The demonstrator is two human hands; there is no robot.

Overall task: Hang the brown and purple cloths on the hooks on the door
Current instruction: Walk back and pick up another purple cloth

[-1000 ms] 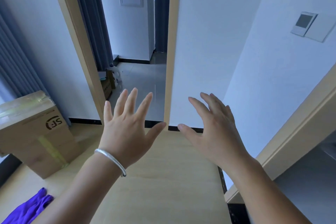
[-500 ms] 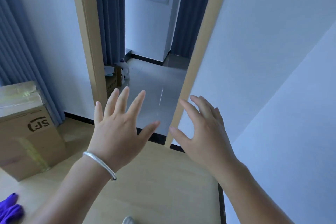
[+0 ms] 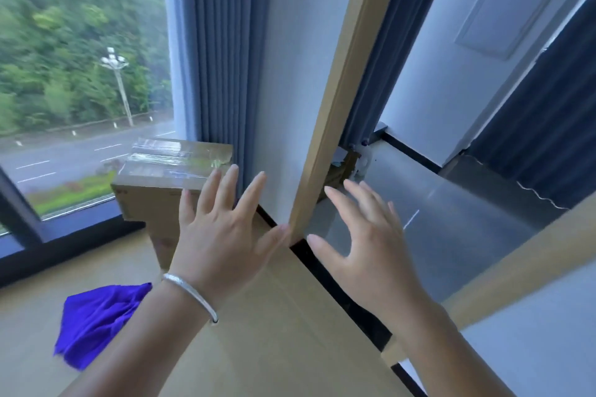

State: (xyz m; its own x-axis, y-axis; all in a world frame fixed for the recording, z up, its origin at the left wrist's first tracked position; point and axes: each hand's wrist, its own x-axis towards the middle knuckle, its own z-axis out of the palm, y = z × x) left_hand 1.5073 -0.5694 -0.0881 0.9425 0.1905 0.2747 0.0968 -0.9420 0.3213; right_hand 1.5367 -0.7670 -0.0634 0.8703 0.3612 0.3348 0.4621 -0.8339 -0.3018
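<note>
Both hands, left hand [image 3: 219, 235] and right hand [image 3: 371, 251], spread empty above purple cloth [image 3: 96, 316]

wooden floor [image 3: 277, 348]: purple cloth [image 3: 96, 316], seemingly a cardboard box [image 3: 154, 190].

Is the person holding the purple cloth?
No, the purple cloth lies on the floor while the left hand and right hand are open and empty.

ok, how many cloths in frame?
1. The purple cloth lies on the floor at lower left, partly behind the left forearm. No brown cloth visible; it may be out of view.
</note>
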